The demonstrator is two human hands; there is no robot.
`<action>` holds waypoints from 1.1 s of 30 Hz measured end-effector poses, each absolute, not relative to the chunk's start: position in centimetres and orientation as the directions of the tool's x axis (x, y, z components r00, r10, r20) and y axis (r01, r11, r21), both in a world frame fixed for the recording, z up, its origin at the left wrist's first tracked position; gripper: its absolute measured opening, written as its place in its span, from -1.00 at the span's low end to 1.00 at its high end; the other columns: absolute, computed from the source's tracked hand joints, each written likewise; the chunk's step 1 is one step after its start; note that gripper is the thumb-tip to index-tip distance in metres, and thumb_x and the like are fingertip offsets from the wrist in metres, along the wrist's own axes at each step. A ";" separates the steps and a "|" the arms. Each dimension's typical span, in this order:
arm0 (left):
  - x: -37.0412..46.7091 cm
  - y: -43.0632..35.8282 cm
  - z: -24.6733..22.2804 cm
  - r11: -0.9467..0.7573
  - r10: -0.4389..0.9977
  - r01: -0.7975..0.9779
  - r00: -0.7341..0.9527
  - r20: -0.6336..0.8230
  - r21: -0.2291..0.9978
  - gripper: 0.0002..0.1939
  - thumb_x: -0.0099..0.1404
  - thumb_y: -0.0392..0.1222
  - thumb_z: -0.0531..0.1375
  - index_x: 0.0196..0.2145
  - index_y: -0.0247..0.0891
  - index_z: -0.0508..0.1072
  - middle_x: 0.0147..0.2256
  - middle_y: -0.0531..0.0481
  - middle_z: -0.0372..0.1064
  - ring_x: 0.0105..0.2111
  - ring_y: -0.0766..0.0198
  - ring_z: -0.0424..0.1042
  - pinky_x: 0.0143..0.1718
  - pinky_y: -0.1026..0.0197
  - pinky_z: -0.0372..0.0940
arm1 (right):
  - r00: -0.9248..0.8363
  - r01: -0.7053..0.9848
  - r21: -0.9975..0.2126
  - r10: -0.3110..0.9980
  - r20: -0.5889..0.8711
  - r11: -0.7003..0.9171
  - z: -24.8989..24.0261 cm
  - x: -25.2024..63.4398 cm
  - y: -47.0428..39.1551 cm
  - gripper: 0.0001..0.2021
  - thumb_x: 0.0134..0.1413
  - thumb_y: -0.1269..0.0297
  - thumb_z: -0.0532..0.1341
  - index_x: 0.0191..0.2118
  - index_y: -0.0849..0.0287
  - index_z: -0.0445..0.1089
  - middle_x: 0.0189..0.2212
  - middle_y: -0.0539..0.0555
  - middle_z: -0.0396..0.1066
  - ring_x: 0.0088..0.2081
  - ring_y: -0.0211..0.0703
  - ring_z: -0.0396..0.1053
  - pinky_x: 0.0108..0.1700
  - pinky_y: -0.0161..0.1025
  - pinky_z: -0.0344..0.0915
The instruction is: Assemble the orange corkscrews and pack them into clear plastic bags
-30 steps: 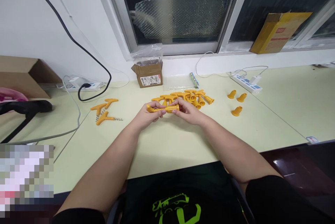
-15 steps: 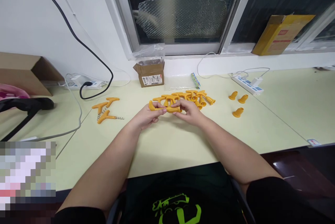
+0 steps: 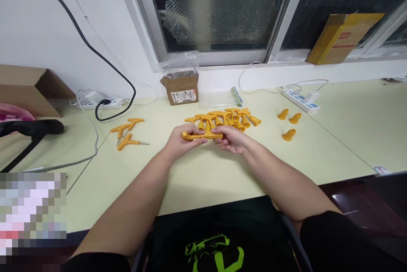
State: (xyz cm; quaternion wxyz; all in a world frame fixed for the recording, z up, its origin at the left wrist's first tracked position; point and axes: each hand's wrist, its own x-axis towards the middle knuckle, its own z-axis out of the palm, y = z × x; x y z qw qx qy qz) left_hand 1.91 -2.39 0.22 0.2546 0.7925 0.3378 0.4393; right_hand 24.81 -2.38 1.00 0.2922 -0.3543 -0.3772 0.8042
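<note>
My left hand (image 3: 180, 141) is closed around the handle end of a yellow corkscrew (image 3: 194, 137), held level above the table. On its other end sits a yellow bell-shaped cap (image 3: 213, 135), pinched at its wide rim by my right hand (image 3: 234, 139). No metal screw shows between handle and cap. Just behind my hands lies a pile of yellow corkscrews (image 3: 225, 116) with caps on them. To the left rest three bare corkscrews (image 3: 126, 141), their metal spirals exposed. Three loose yellow caps (image 3: 288, 135) stand or lean on the right.
A small open cardboard box (image 3: 182, 90) is against the wall, beside a clear plastic bag (image 3: 216, 99). Power strips (image 3: 300, 100) with cables lie along the back. A black object (image 3: 34, 127) and a grey cable (image 3: 93, 136) occupy the left side.
The cap and corkscrew now lie in a straighter line. My right fingers have shifted from over the cap to its wide end, and the right hand has turned.
</note>
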 end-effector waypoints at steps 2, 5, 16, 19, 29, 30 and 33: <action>2.0 -2.4 0.3 -0.711 0.698 0.309 0.420 0.580 0.632 -0.75 0.18 -0.01 0.46 -0.33 -0.24 0.61 -0.35 -0.08 0.57 -0.36 0.21 0.52 -0.27 0.18 0.38 | -0.615 -0.169 -0.777 0.681 -0.397 -0.606 1.0 25.0 -2.1 -0.81 0.09 0.22 0.31 -0.30 0.17 0.29 -0.66 -0.19 0.13 -0.69 -0.47 -0.15 -0.70 -0.51 -0.16; 2.1 -2.4 0.3 -0.747 0.661 0.310 0.445 0.605 0.588 -0.79 0.22 -0.05 0.43 -0.29 -0.23 0.62 -0.35 -0.07 0.58 -0.35 0.23 0.53 -0.26 0.19 0.38 | -0.612 -0.125 -0.839 0.707 -0.355 -0.529 0.6 25.2 -1.9 -0.76 0.12 0.14 0.32 -0.27 0.17 0.31 -0.64 -0.16 0.18 -0.67 -0.43 -0.06 -0.67 -0.48 -0.06; 2.5 -2.4 0.4 -0.234 0.946 0.157 0.265 0.188 0.959 -0.60 0.05 0.04 0.50 -0.35 -0.29 0.51 -0.51 0.09 0.38 -0.60 0.42 0.24 -0.55 0.29 0.16 | -0.307 0.223 -0.818 0.835 0.457 0.530 -0.8 24.7 -3.2 -0.72 0.18 0.00 0.33 -0.21 0.10 0.41 -0.46 -0.03 0.32 -0.47 -0.23 0.14 -0.38 -0.25 0.13; 2.6 -2.7 0.6 -0.272 0.942 0.154 0.243 0.231 0.950 -0.60 0.03 0.03 0.51 -0.37 -0.30 0.52 -0.50 0.06 0.40 -0.57 0.39 0.29 -0.52 0.27 0.20 | -0.256 0.152 -0.871 0.870 0.422 0.468 -0.6 24.1 -3.5 -0.69 0.19 -0.05 0.31 -0.24 0.09 0.37 -0.50 -0.06 0.25 -0.51 -0.26 0.06 -0.42 -0.27 0.05; 2.7 -2.8 0.3 -0.691 0.723 0.335 0.315 0.614 0.641 -0.76 0.20 -0.04 0.44 -0.30 -0.25 0.61 -0.45 -0.01 0.50 -0.46 0.29 0.43 -0.38 0.21 0.33 | -0.307 -0.192 -0.979 0.943 0.127 0.069 0.5 23.3 -3.4 -0.53 0.06 -0.17 0.37 -0.43 0.07 0.20 -0.70 -0.21 -0.04 -0.67 -0.38 -0.14 -0.59 -0.34 -0.19; 2.6 -2.8 0.3 -0.727 0.686 0.346 0.335 0.646 0.593 -0.78 0.21 -0.06 0.44 -0.29 -0.25 0.60 -0.46 0.01 0.50 -0.48 0.30 0.43 -0.39 0.22 0.33 | -0.331 -0.217 -0.976 0.940 0.081 0.007 0.6 23.3 -3.3 -0.51 0.04 -0.17 0.39 -0.45 0.07 0.17 -0.70 -0.22 -0.08 -0.67 -0.40 -0.17 -0.60 -0.34 -0.22; 2.4 -2.7 0.2 -0.816 0.571 0.370 0.404 0.715 0.443 -0.80 0.23 -0.09 0.43 -0.25 -0.23 0.60 -0.46 0.02 0.50 -0.50 0.33 0.42 -0.41 0.25 0.33 | -0.407 -0.243 -0.953 0.911 -0.072 -0.183 0.8 23.6 -3.3 -0.47 0.02 -0.10 0.43 -0.47 0.07 0.09 -0.69 -0.24 -0.13 -0.68 -0.44 -0.25 -0.62 -0.37 -0.29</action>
